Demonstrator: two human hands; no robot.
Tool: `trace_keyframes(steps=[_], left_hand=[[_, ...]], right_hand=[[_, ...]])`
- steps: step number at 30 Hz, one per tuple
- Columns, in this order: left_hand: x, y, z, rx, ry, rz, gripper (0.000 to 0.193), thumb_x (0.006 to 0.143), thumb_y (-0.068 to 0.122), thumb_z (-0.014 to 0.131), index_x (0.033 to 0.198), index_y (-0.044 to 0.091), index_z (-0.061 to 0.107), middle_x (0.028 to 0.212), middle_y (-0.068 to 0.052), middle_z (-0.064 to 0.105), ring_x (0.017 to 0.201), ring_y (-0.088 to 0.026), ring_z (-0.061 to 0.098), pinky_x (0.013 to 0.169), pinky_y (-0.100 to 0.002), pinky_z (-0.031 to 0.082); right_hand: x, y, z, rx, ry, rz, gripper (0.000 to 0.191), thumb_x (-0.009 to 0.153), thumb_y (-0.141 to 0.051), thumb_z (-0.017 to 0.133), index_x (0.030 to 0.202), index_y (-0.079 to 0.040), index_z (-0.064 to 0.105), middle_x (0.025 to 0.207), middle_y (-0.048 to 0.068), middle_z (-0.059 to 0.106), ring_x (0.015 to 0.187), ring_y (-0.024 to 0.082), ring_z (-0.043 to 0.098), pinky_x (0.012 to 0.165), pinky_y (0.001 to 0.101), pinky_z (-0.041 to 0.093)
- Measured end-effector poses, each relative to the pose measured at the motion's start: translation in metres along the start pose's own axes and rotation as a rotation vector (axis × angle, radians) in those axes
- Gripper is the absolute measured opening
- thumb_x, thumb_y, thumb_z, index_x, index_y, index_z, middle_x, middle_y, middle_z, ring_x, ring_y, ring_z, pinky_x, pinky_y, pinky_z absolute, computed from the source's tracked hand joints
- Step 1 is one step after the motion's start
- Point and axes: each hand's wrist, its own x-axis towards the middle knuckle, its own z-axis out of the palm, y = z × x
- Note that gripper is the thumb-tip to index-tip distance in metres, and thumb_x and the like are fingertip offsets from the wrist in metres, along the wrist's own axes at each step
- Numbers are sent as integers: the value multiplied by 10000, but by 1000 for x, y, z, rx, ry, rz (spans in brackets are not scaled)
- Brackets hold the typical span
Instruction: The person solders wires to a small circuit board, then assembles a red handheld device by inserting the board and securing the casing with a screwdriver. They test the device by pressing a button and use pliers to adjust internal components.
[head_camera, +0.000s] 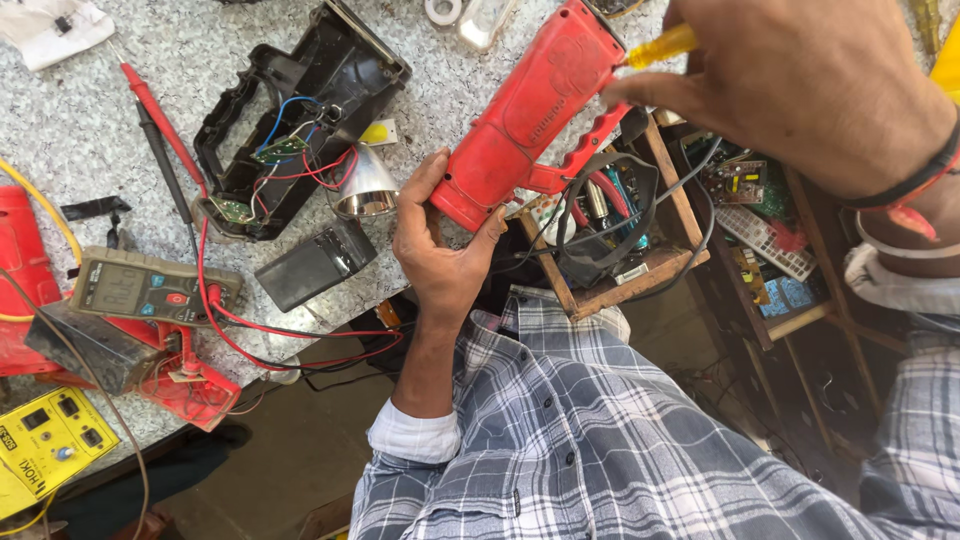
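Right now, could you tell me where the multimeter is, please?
In the head view, the multimeter lies on the speckled worktop at far left, below the open black housing, left of the left hand.

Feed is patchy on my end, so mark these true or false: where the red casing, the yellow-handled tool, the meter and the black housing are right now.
1. The left hand grips the red casing at its lower end. True.
2. The right hand holds a yellow-handled tool at the casing's top. True.
3. The multimeter lies inside the wooden crate. False: it lies on the speckled countertop, left.
4. The black housing is closed. False: it lies open, with wires and small boards showing.
5. A shiny reflector cone sits beside the black housing. True.
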Motion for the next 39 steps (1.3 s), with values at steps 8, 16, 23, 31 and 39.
trace_keyframes(steps=[8,16,23,31,39], left_hand=[[-1,3,-1,7,11,-33,728,838,-46,881,1454,-11,495,1518,-172,532,1428,-274,566,1227,-403,514],[-1,9,-3,-55,9,-36,753,834,-36,875,1475,-16,481,1519,-176,524,1404,-275,576,1211,-401,520],[-2,14,-5,-2,28,-3,725,830,-16,889,1447,-27,507,1479,-173,558,1359,-253,605,1185,-380,534],[-2,24,-4,-1,46,2,728,814,6,890,1436,-30,512,1440,-166,574,1320,-248,620,1157,-373,533],[-3,31,-5,76,55,25,737,789,48,906,1420,-11,529,1397,-158,606,1278,-251,644,1113,-374,549]], right_hand=[[22,11,-1,168,-32,-333,215,940,-169,616,1066,-16,698,673,118,613,530,266,594,492,398,484],[6,-7,-18,-229,70,-116,473,1043,-468,688,953,-3,671,698,121,627,566,259,616,501,359,500],[14,4,-14,25,269,-492,141,852,-62,638,971,10,665,751,114,630,689,277,640,608,372,499],[17,-4,-30,-177,57,-458,127,912,-184,694,893,-68,645,799,82,654,758,261,682,680,396,547],[14,-1,-39,-332,-286,-168,337,1101,-415,570,1010,-102,656,833,111,729,817,282,733,695,409,574]])
